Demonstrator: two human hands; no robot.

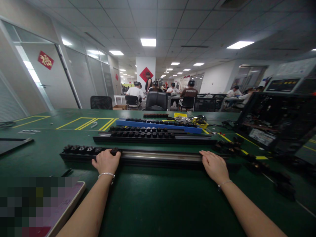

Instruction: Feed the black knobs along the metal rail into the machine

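Observation:
A long black rail with a shiny metal strip lies crosswise on the green table. Several small black modules sit in a row along its left part. My left hand grips the rail just right of that row, its fingers bent over the top beside one black piece. Farther right, my right hand holds the rail, fingers over its upper edge; the thumb is mostly hidden. The rail's right end is partly covered by this hand.
Behind lie another rail with black modules and a blue tray holding more. Loose black parts are scattered at right, near an open black case. A phone-like object lies front left. Several people sit at far tables.

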